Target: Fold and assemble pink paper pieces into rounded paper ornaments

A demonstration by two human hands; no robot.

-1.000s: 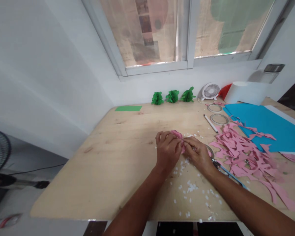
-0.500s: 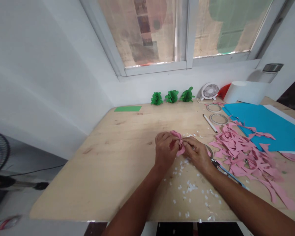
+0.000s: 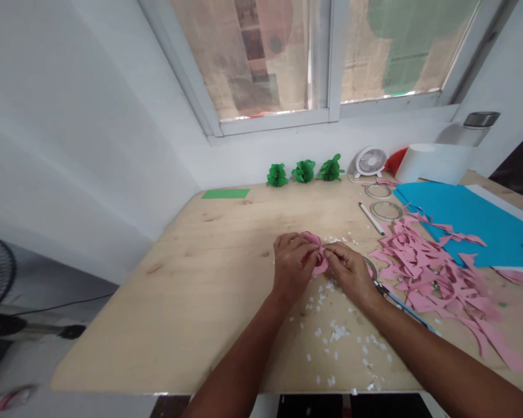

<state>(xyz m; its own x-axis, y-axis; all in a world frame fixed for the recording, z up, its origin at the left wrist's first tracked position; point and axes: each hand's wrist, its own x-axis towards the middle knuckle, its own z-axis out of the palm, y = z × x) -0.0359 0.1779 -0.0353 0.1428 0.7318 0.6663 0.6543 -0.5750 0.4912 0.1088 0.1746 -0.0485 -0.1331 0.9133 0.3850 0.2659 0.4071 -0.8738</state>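
My left hand [image 3: 293, 265] and my right hand [image 3: 349, 269] meet at the middle of the wooden table [image 3: 200, 273], both pinched on a small pink paper flower [image 3: 314, 249] between them. The flower's curled petals show above my left fingers and between the two thumbs; the rest is hidden by my hands. Small white paper bits [image 3: 337, 331] lie scattered on the wood just below my hands. Scissors [image 3: 396, 302] with blue handles lie right beside my right wrist.
A heap of pink paper scraps [image 3: 427, 273] and a blue sheet [image 3: 466, 220] cover the right side. Three green paper flowers [image 3: 304, 171], a small white fan [image 3: 370, 161], two tape rings [image 3: 383, 200], a pen [image 3: 372, 217] and a green card [image 3: 225, 193] lie toward the wall.
My fingers have shifted slightly on the pink flower, showing a little more of it between the hands. The hands stay in the same spot.
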